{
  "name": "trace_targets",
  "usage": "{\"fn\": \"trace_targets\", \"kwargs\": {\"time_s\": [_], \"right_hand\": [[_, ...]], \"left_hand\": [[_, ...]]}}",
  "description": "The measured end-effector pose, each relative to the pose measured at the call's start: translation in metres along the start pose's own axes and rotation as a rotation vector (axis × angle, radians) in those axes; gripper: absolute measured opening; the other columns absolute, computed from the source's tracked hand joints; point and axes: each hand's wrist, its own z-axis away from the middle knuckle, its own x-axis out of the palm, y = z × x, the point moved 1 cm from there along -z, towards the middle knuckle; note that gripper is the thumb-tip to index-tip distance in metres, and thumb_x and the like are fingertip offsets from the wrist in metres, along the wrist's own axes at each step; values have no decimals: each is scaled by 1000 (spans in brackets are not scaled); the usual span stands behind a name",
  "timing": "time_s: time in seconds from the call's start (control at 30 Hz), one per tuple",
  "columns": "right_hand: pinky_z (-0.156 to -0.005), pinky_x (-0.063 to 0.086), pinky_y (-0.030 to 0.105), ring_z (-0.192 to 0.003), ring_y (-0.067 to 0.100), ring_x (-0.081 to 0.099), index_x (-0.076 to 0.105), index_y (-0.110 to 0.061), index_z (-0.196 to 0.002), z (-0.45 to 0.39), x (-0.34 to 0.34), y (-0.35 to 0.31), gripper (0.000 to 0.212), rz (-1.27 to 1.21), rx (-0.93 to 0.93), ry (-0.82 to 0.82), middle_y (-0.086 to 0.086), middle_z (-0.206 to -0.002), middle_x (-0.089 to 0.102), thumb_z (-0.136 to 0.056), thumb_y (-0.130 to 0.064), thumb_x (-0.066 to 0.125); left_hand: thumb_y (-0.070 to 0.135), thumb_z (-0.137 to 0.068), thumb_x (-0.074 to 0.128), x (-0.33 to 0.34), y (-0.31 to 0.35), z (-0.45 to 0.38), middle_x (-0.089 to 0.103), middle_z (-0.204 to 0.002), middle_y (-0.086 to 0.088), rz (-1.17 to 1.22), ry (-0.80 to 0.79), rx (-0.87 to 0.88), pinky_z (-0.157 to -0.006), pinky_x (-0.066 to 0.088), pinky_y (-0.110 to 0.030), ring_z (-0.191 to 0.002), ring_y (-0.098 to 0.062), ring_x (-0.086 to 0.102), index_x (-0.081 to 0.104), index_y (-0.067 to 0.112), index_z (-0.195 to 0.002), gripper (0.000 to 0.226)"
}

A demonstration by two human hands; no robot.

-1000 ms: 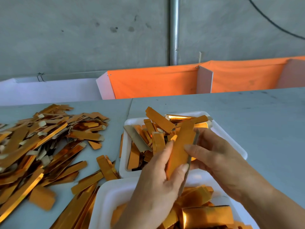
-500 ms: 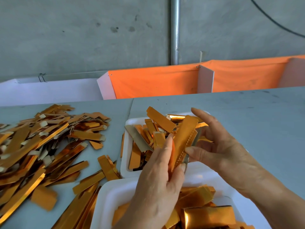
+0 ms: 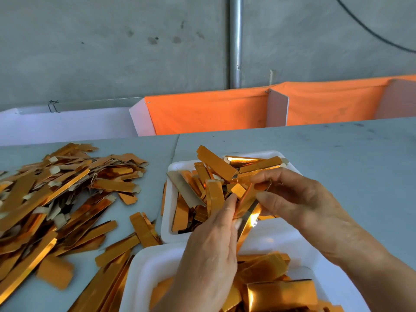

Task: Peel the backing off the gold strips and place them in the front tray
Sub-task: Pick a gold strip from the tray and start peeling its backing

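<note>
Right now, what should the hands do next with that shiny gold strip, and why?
Probably keep pulling the two layers apart. The left hand pinches the gold strip low down, while the right hand pinches a layer at its top, so it looks only partly peeled. It is held above the trays, not yet in either.

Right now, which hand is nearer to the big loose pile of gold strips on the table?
Left. The left hand is beside the pile; the right hand is farther, over the far tray.
</note>
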Motion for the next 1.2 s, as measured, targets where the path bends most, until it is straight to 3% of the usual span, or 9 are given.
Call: {"fn": "trace_targets", "kwargs": {"time_s": [0.2, 0.33, 0.47, 0.67, 0.9, 1.1, 1.2], "right_hand": [[-89, 54, 42, -93, 19, 69, 71, -27, -99, -2, -4, 2, 25, 36, 57, 27, 2, -96, 73, -83, -8, 69], [-82, 58, 33, -90, 19, 71, 70, -25, -105, -2, -6, 2, 30, -46, 78, 29, 3, -95, 74, -84, -3, 66], [-75, 58, 24, -87, 18, 72, 68, -21, -110, -1, -6, 1, 33, -112, 93, 27, 5, -98, 74, -84, 0, 64], [-71, 58, 24, -84, 17, 72, 68, -19, -112, 0, -2, -2, 37, -142, 86, 31, 6, -99, 72, -87, 6, 59], [-70, 58, 23, -83, 20, 73, 71, -15, -99, 0, -2, -5, 19, -164, 37, 51, 9, -89, 74, -87, -4, 61], [-68, 59, 25, -77, 20, 73, 70, -16, -95, 0, 1, -5, 27, -143, 51, 87, 8, -84, 74, -86, 6, 59], [-66, 59, 24, -75, 19, 72, 68, -15, -97, 0, 5, -6, 28, -140, 47, 97, 6, -84, 73, -86, 9, 59]], "left_hand": [[34, -100, 27, 1, 0, 1, 51, -110, 22, 26, -37, 14, -70, 32, 5, -90, 4, 47, 13, 43, -147, 50], [44, -93, 22, 0, 4, 0, 50, -121, 24, 50, -46, 16, -75, 29, 8, -100, 12, 42, 12, 42, -148, 56], [51, -83, 12, -1, 6, 2, 47, -110, 27, 27, 11, 17, -74, 31, 4, -97, 9, 45, 15, 41, -147, 65], [40, -98, 19, 6, 7, 2, 54, -115, 19, -99, 42, -1, -68, 32, 0, -93, 2, 49, 5, 36, -149, 54], [34, -100, 28, 5, 8, 0, 51, -130, 21, -119, 49, -18, -89, 33, -3, -113, 3, 51, 5, 37, -149, 55], [41, -97, 21, 7, 8, 4, 51, -128, 22, -125, 86, 28, -88, 40, -8, -108, 2, 52, 9, 36, -149, 54], [49, -86, 12, 5, 10, 4, 44, -137, 23, -120, 145, 34, -91, 34, -4, -116, 4, 48, 12, 37, -149, 64]]}}
